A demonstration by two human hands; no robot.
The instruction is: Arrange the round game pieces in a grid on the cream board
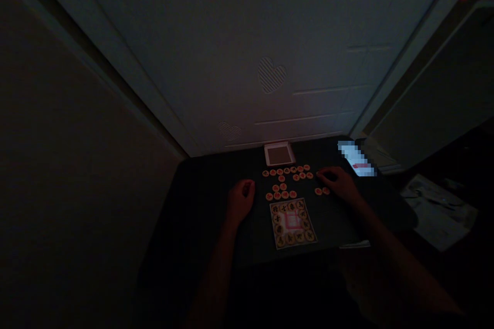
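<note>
The right hand reaches over the worktop, its fingers bent and their tips bunched at the right of the Chinese chess pieces; whether they pinch one is too dark to tell. The left hand rests on the other side, its fingers curled toward the palm; I cannot tell whether they close on anything.

Between the hands lie the round pieces, flat, with reddish characters up. Seven stand in a far row; nearer come a single piece and a group of three, then two side by side, then four in a row. A separate pair lies just below the right hand. The far row looks finished; the nearer groups leave gaps, so the arrangement seems only part-made.

The discs have no long axis, and their characters are too dim to show which way they point. The far row runs left to right, rising slightly rightward.

Nearer the person is a square panel, slightly turned, ringed with dark-lettered discs, loose or printed I cannot say. Beyond the rows sits a shallow tray. At far right glows a pixelated screen, its long axis slanting nearer toward the right.
</note>
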